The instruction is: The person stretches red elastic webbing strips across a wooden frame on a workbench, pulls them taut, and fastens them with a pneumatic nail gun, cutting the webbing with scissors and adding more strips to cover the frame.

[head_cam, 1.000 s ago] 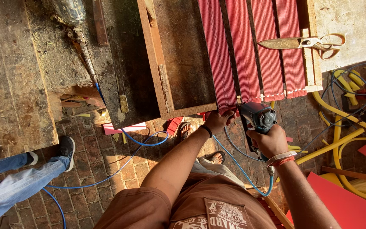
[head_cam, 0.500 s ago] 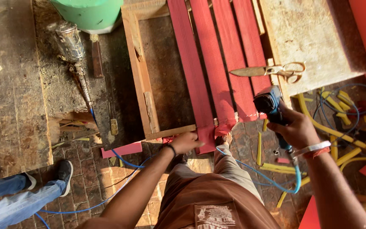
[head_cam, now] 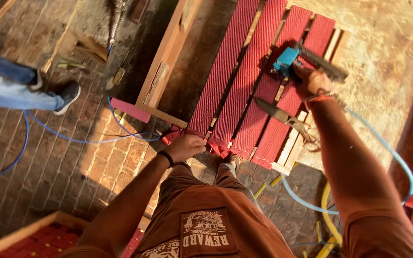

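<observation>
— What lies around the red strips [head_cam: 244,91]?
— Scissors [head_cam: 288,119] rest across them on the wooden frame [head_cam: 161,81]; a blue hose [head_cam: 72,138] trails over the brick floor [head_cam: 48,167] beside another person's shoe [head_cam: 65,95].
— And the hands?
— The left hand [head_cam: 185,147] pinches the strips' near end; the right hand [head_cam: 311,81] is wrapped around a staple gun [head_cam: 302,59] pressed on a far strip.

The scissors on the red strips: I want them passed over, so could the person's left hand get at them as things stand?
Probably not at once: the left hand is gripping the near end of a red strip. The scissors lie uncovered, closer to the right hand, which holds a blue tool.
</observation>
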`<state>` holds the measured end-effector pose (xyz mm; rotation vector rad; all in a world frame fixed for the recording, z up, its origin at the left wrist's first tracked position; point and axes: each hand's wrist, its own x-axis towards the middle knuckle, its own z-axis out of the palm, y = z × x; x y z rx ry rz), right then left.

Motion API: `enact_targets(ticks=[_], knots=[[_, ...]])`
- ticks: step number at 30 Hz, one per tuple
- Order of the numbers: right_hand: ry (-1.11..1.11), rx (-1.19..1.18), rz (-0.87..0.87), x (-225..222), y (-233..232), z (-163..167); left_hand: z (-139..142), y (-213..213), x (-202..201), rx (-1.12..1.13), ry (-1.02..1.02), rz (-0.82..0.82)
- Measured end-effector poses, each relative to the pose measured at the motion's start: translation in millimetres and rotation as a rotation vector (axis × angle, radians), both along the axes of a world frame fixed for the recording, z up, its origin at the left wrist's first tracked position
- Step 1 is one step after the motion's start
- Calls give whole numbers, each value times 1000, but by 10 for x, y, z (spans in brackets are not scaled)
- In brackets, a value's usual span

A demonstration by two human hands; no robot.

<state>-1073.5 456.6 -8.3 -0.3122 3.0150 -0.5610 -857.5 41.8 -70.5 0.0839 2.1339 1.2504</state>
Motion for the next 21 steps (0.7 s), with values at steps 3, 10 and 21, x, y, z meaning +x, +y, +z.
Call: enact_targets(ticks=[3,10,21], knots=[[340,102,35,304,40,-92,-297,198,297,-139,-148,-67],[6,178,-113,1801,591,180,-549,588,552,-104,-65,240],[-246,415,-175,2040,526,-276,-535,329,601,87,-120,300]])
